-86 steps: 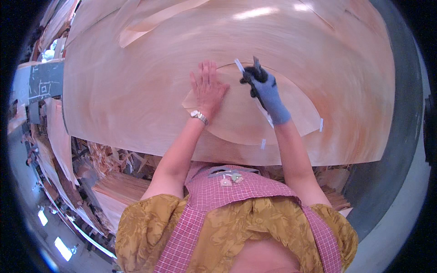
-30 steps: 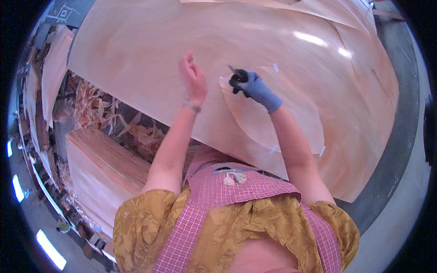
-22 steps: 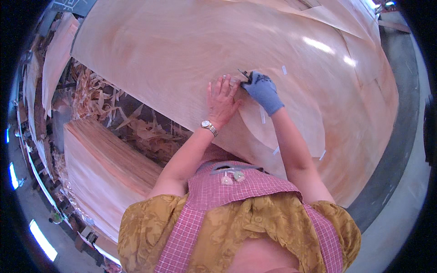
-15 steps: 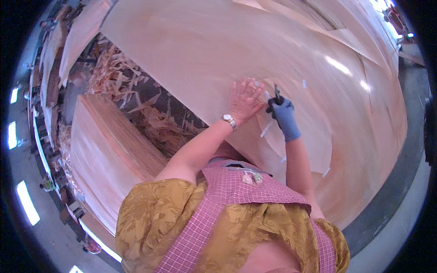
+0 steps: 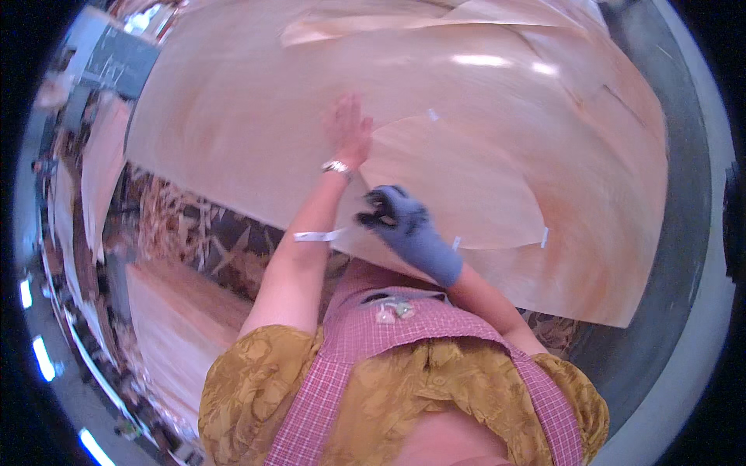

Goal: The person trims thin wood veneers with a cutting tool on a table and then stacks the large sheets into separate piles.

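My bare left hand (image 5: 347,133), with a watch (image 5: 337,168) at the wrist, lies over a large thin sheet of wood veneer (image 5: 256,132), fingers extended and smeared by motion. Nearer to me is my right hand (image 5: 400,224) in a blue-grey glove with dark fingertips. Its fingers are curled into a pinch at the end of a strip of white tape (image 5: 315,236), which crosses in front of my left forearm. Whether a tool is also in its palm is hidden. A separate veneer piece (image 5: 466,175) with a curved edge lies on the sheet, with short white tape pieces (image 5: 545,237) along its edge.
Torn veneer scraps (image 5: 175,221) litter the dark gap left of the sheet. A stack of veneer (image 5: 183,299) stands at the lower left. Folded veneer (image 5: 420,31) lies along the far side, and grey floor (image 5: 684,179) shows at the right.
The view has turned. My right hand has come toward me and left, away from the veneer seam, and its dark tool no longer shows. My left hand has moved left.
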Demonstrator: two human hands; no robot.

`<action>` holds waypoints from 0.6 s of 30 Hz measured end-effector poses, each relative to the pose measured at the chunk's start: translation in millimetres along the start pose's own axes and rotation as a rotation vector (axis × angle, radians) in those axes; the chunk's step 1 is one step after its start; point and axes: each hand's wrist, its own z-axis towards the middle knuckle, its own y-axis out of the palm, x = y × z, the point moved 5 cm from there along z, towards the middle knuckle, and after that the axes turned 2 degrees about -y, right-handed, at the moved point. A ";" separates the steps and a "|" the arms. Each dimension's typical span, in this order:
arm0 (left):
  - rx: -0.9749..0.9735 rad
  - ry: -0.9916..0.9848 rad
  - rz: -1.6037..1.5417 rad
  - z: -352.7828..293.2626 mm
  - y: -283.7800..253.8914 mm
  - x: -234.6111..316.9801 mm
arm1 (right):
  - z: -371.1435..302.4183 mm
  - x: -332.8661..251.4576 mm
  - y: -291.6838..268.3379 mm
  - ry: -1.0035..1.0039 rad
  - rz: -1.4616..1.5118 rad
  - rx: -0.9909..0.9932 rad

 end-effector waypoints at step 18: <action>-0.118 -0.018 0.256 30.0 1.0 -69.3 | -306.8 323.7 -290.9 0.697 -1.008 0.475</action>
